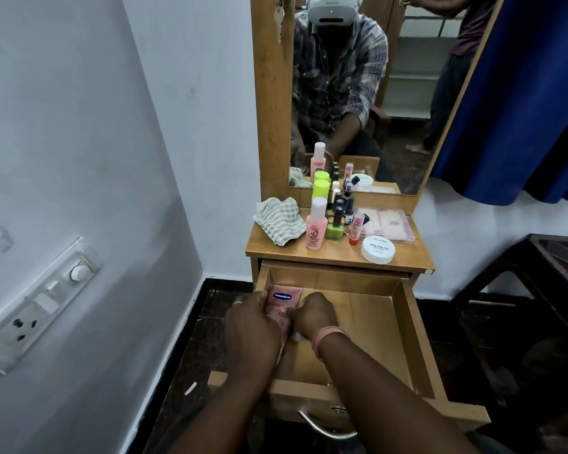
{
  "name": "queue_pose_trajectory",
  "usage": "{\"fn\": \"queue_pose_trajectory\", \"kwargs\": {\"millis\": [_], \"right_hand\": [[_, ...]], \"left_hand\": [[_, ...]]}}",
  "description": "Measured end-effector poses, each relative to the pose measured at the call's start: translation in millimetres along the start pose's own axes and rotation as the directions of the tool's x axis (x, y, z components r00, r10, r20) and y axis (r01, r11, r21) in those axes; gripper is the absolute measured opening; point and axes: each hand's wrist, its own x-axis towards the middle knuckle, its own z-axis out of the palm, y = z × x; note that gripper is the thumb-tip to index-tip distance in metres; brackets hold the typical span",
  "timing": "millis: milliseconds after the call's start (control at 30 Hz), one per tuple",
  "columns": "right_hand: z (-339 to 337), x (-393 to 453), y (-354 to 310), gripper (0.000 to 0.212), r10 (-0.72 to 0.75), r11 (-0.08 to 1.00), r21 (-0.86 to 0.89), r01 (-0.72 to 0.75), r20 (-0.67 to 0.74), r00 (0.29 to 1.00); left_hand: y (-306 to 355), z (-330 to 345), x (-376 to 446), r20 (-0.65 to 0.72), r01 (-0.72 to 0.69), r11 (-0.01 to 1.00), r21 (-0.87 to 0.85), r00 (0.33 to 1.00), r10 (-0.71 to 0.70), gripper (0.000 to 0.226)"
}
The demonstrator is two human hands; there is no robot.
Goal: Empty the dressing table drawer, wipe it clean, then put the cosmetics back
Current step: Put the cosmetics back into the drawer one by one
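Both hands, left hand [254, 317] and right hand [315, 317], gripped a pink Vaseline tube [281, 303] at the open drawer's [404, 326] left side, likely the put-back step, with remaining cosmetics [333, 221] and cloth [277, 219] on the bench [328, 253] next needing a release and reach.

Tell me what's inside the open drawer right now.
The drawer holds a pink Vaseline tube at its left side, gripped by the left hand and right hand. The hands cover whatever lies beneath.
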Motion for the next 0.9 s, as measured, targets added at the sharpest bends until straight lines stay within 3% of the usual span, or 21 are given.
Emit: {"fn": "queue_pose_trajectory", "kwargs": {"millis": [167,300,467,533,633,700,800,900], "right_hand": [[0.8,-0.6,3.0,0.016,-0.028,0.999,0.014,0.029,-0.018,0.999],[-12.0,-2.4,3.1,0.022,-0.116,0.992,-0.068,0.107,-0.148,0.982],[-50.2,-15.3,2.1,0.031,-0.237,0.971,-0.029,0.239,-0.295,0.926],[-76.4,-22.6,1.1,0.033,-0.313,0.947,-0.073,0.311,-0.405,0.859],[-111.4,-23.2,2.7,0.015,-0.420,0.897,-0.157,0.414,-0.595,0.685],[-124.1,-12.1,5.8,0.017,-0.454,0.884,-0.248,0.397,-0.661,0.597],[-132.9,6.6,8.9,0.044,-0.453,0.888,-0.363,0.282,-0.586,0.672],[-132.2,16.8,14.1,0.042,-0.448,0.882,-0.381,0.276,-0.501,0.740]], "left_hand": [[0.0,-0.6,-1.7,0.009,-0.029,0.998,0.052,1.000,0.029,0.028],[-1.8,1.3,0.1,0.025,-0.053,0.993,0.103,0.998,0.051,0.029],[-6.1,8.4,8.1,0.008,-0.068,0.980,0.186,0.998,0.068,0.028],[-3.6,7.9,15.2,0.009,-0.080,0.981,0.177,0.997,0.080,0.028],[4.6,8.8,30.5,-0.003,-0.120,0.980,0.160,0.992,0.122,0.024],[12.7,11.7,46.3,-0.050,-0.144,0.984,0.101,0.988,0.149,0.023],[32.6,17.1,79.1,-0.146,-0.178,0.981,0.084,0.971,0.189,0.031],[57.4,19.4,110.1,-0.220,-0.098,0.994,0.046,0.970,0.105,0.036]]}}
